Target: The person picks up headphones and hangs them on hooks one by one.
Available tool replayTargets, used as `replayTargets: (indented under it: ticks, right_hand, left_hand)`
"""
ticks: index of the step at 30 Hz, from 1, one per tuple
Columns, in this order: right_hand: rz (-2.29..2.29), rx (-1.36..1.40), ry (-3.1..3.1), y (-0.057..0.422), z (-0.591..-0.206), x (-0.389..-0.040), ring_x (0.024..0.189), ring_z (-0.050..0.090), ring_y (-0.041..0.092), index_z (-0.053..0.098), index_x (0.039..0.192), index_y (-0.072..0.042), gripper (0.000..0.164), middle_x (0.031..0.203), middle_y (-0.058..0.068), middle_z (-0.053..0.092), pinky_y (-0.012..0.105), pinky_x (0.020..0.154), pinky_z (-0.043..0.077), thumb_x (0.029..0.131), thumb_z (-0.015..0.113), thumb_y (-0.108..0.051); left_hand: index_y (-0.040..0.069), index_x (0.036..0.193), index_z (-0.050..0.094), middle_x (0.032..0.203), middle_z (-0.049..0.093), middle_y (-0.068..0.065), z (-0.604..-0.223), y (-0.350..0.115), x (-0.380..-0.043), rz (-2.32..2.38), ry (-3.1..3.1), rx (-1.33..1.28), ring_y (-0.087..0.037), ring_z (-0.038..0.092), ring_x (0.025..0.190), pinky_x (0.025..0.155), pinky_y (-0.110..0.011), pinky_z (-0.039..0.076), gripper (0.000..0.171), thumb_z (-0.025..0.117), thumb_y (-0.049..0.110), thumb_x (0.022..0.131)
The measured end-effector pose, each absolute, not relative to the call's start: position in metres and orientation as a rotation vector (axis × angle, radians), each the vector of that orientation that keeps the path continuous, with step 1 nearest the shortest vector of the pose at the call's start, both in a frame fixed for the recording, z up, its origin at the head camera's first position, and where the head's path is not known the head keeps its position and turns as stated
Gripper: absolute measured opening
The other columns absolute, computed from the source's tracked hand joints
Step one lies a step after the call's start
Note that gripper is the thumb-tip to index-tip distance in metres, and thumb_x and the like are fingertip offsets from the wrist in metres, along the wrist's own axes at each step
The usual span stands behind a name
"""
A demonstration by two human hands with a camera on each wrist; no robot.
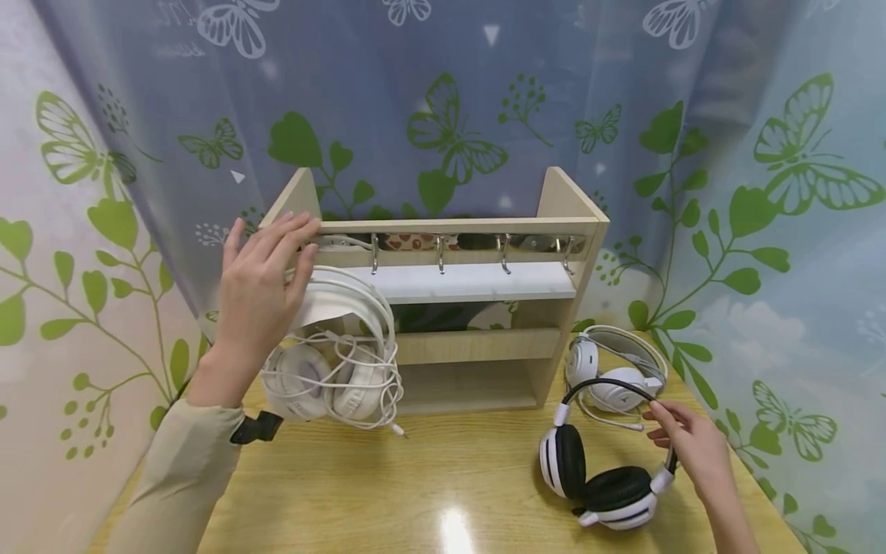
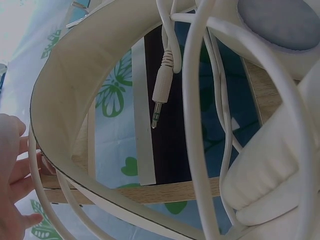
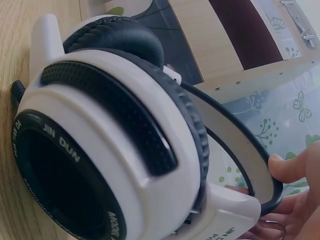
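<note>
White headphones (image 1: 359, 382) with a cable wound round them hang at the left end of a wooden rack (image 1: 443, 346). My left hand (image 1: 266, 281) lies at the rack's upper left corner, fingers extended over the top board and thumb beside the white headband. In the left wrist view the cable's plug (image 2: 162, 85) dangles inside the headband (image 2: 75, 65). On the right, my right hand (image 1: 692, 446) pinches the headband of black-and-white headphones (image 1: 619, 492) between thumb and fingers. Their ear cups are low over the table, as the right wrist view shows close up.
A second white headset (image 1: 619, 385) lies on the table (image 1: 388, 492), right of the rack and behind the black-and-white pair. Several metal hooks (image 1: 440, 254) line the rack's upper rail. Patterned curtains (image 1: 443, 92) close off the back and sides.
</note>
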State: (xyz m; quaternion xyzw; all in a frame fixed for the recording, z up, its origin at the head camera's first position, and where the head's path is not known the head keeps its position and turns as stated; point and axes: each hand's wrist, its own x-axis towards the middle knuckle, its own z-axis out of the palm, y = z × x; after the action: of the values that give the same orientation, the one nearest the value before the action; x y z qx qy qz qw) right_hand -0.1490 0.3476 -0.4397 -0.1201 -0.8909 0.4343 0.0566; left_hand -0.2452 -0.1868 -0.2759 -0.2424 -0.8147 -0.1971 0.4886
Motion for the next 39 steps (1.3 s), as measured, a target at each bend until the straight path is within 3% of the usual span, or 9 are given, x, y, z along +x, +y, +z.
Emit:
replayTargets:
  ticks: [10, 16, 39]
  right_hand:
    - [1.077, -0.223, -2.61, 0.339, -0.446, -0.152, 0.063, 0.068, -0.001, 0.064, 0.123, 0.011, 0.048, 0.103, 0.024, 0.074, 0.017, 0.059, 0.053, 0.108, 0.051, -0.033]
    - [0.962, -0.177, -2.56, 0.335, -0.447, -0.152, 0.061, 0.07, 0.006, 0.068, 0.119, 0.005, 0.042, 0.092, 0.019, 0.077, 0.011, 0.059, 0.046, 0.108, 0.051, -0.032]
    - [0.879, -0.139, -2.584, 0.327, -0.442, -0.151, 0.06, 0.066, 0.005, 0.067, 0.117, 0.002, 0.035, 0.086, 0.013, 0.076, 0.023, 0.056, 0.046, 0.108, 0.051, -0.027]
  left_hand:
    - [0.008, 0.131, 0.068, 0.135, 0.066, -0.011, -0.276, -0.187, -0.245, -0.483, -1.98, -0.588, -0.033, 0.059, 0.129, 0.123, -0.053, 0.018, 0.031, 0.059, 0.019, 0.103]
    - [0.008, 0.133, 0.067, 0.137, 0.065, -0.011, -0.277, -0.187, -0.246, -0.471, -1.98, -0.596, -0.033, 0.058, 0.129, 0.124, -0.053, 0.016, 0.032, 0.058, 0.018, 0.104]
    - [0.009, 0.131, 0.068, 0.135, 0.066, -0.01, -0.276, -0.187, -0.245, -0.478, -1.984, -0.585, -0.032, 0.059, 0.128, 0.123, -0.053, 0.017, 0.031, 0.058, 0.019, 0.104]
